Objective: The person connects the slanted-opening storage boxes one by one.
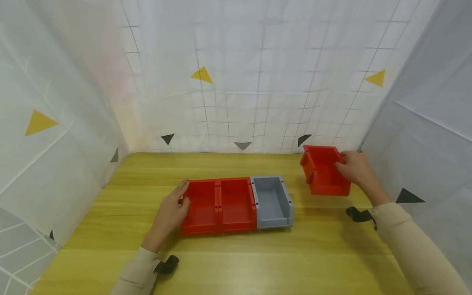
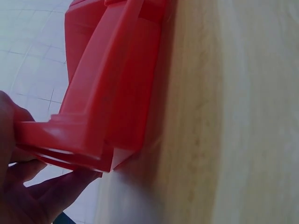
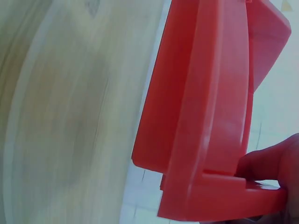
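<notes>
Two red plastic storage bins stand side by side on the table, with a grey bin [image 1: 272,200] against the right one. My left hand [image 1: 170,211] grips the side wall of the leftmost red bin [image 1: 200,207], thumb over its rim and fingers along the outside. The middle red bin [image 1: 236,204] sits between that one and the grey bin. Off to the right, my right hand [image 1: 355,166] holds another red bin [image 1: 324,172] by its right wall, raised above the table. In the right wrist view, thumb and fingers pinch the wall of this raised bin [image 3: 205,116].
The wooden table [image 1: 236,262] runs back to a white sheet wall [image 1: 228,114] with yellow and dark triangles. Similar sheets close off both sides; the right one [image 1: 435,123] is near the right arm. A black device sits at each wrist.
</notes>
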### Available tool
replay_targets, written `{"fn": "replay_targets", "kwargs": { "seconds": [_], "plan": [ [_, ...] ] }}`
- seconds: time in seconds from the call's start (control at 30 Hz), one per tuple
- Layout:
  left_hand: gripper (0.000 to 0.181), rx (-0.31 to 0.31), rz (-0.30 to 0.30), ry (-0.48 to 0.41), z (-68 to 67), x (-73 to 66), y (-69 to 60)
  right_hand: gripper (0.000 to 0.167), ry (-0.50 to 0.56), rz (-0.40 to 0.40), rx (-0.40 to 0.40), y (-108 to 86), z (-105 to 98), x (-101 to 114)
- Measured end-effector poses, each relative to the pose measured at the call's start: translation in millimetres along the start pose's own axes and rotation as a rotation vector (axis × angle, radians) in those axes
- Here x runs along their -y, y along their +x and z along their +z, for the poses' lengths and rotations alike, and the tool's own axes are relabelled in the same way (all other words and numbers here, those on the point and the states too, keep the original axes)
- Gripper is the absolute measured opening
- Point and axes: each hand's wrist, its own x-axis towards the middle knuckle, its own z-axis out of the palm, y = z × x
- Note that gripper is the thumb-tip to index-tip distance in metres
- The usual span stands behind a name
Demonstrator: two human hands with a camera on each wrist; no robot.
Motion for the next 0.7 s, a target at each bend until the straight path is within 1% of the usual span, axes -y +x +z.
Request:
{"fn": "replay_targets", "kwargs": {
  "seconds": [0.17,0.3,0.4,0.57,0.7],
  "plan": [
    [0.055,0.013,-0.011,-0.005,-0.9,1.7,0.8,0.041,0.02,-0.028,-0.001,-12.1,5.6,15.0],
    [0.055,0.018,-0.012,-0.008,-1.6,3.1,1.2,0.042,0.069,-0.016,0.03,-19.4,10.2,22.5],
    [0.056,0.02,-0.018,-0.012,-2.1,3.1,1.3,0.041,0.085,-0.025,0.04,-24.0,11.5,26.1],
    [0.056,0.018,-0.024,-0.011,-3.1,1.9,1.6,0.039,0.103,-0.041,0.036,-30.9,10.5,32.9],
    [0.056,0.014,-0.022,-0.008,-3.5,1.6,1.8,0.035,0.095,-0.057,0.019,-35.1,12.0,38.5]
  ]
}}
